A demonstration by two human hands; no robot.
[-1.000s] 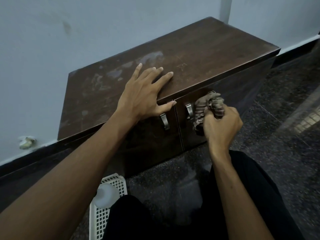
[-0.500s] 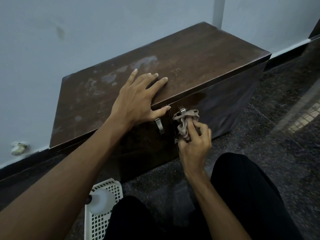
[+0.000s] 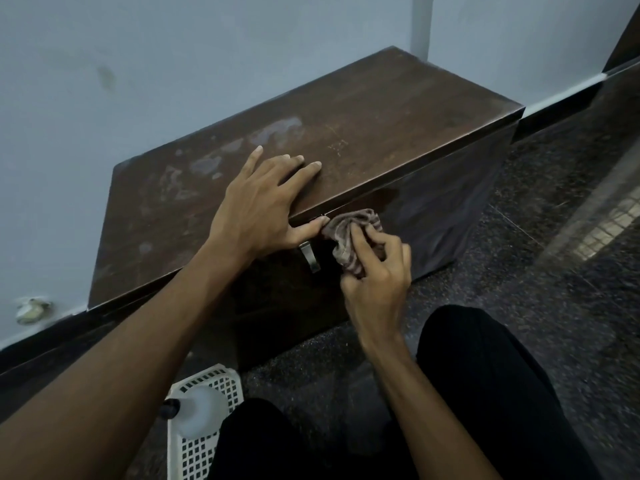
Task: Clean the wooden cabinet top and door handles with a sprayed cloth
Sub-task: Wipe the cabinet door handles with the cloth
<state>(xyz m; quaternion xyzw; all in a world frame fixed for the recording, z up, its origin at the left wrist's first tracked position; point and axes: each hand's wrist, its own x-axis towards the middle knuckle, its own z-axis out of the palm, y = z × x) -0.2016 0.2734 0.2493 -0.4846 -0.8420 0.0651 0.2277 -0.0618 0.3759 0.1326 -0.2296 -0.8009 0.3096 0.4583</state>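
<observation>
Right hand (image 3: 375, 271) lifted crumpled cloth (image 3: 346, 237) it grips; left hand (image 3: 258, 209) flat on wooden top (image 3: 381, 126).

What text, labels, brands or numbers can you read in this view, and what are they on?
No readable text anywhere in this view.
On the bottle in the white basket: no label faces the camera.
On the cabinet top: only pale smears and faint scratches, not legible as letters.
On the cloth gripped by the right hand: stripes only, no tag seen.
</observation>
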